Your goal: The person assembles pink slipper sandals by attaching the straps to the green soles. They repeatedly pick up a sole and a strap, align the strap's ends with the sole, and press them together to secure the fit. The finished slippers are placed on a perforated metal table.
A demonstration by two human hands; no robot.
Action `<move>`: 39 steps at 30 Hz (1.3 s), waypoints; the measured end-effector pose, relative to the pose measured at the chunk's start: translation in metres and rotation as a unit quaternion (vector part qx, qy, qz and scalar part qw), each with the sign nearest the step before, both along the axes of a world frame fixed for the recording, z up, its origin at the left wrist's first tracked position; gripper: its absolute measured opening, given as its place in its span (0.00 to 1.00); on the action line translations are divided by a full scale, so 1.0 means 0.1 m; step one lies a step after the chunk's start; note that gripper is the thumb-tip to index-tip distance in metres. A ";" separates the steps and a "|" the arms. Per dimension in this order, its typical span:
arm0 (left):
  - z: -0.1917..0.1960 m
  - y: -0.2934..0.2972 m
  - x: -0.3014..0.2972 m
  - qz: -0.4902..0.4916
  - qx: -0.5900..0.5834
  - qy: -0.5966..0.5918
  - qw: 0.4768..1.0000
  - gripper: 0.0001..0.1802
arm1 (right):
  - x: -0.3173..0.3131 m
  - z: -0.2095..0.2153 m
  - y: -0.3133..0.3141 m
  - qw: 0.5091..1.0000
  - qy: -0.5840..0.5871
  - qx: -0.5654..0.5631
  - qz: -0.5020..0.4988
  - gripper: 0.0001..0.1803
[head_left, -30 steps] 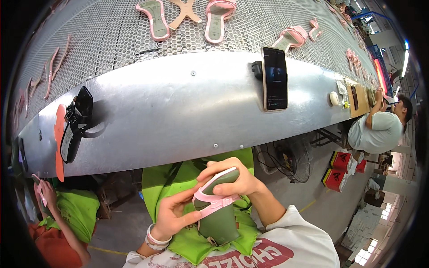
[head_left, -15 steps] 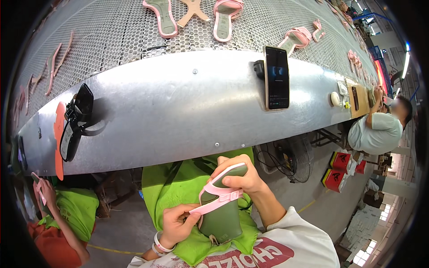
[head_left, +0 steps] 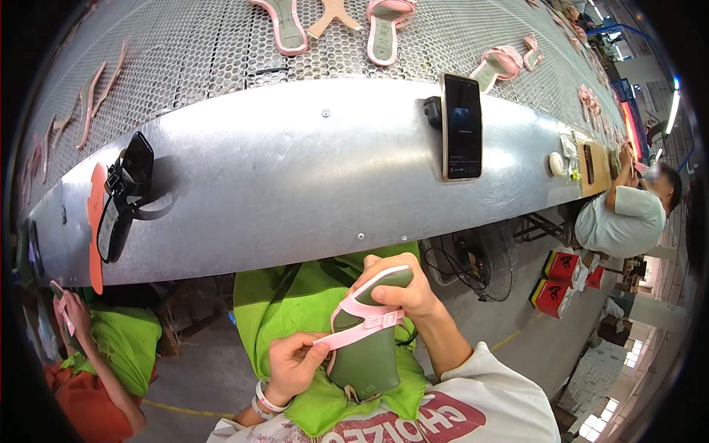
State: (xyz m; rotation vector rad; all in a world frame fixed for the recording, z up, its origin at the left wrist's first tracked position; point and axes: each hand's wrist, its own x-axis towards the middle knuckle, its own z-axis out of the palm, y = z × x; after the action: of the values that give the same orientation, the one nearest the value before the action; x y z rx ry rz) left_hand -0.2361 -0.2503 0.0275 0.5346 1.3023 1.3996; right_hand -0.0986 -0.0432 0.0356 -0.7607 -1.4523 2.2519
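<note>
In front of my green apron I hold a sandal upper point(head_left: 373, 354) with a green insole and pink edging. My right hand point(head_left: 402, 292) is closed round its upper end, thumb pressed on the green face. My left hand point(head_left: 294, 362) pinches the free end of the pink strap point(head_left: 340, 338) between thumb and fingers, pulled out to the left. A pink buckle point(head_left: 382, 320) sits on the strap near the right edge. The lower end of the green insole rests against the apron.
A metal ledge point(head_left: 295, 184) carries a phone point(head_left: 461, 129) on a stand, a black sandal point(head_left: 122, 210) and an orange sole-shaped template point(head_left: 96, 229). Behind it, a mesh conveyor point(head_left: 207, 59) bears pink sandal parts point(head_left: 382, 33). Co-workers sit left and right; a fan point(head_left: 484, 262) stands below.
The sandal parts on the mesh conveyor have shifted to the right. My hands keep their hold, and the strap end lies slightly lower against the insole.
</note>
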 end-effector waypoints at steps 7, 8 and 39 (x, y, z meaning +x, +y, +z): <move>0.06 0.17 0.06 -0.051 -0.040 -0.002 0.998 0.08 | 0.23 -0.20 0.02 0.991 0.111 -0.065 -0.039 0.19; 0.04 0.18 0.09 -0.056 -0.029 -0.019 0.998 0.07 | 0.28 -0.26 0.01 0.987 0.136 -0.075 -0.038 0.19; 0.36 0.22 0.13 0.007 -0.072 -0.130 0.989 0.20 | 0.00 0.60 0.08 0.986 -0.022 0.168 0.001 0.09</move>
State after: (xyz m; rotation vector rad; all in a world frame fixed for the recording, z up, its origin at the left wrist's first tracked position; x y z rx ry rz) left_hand -0.2235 -0.2284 0.0636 0.2359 1.1863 1.3256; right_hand -0.0981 -0.0348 0.0951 -0.7017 -1.7928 1.9274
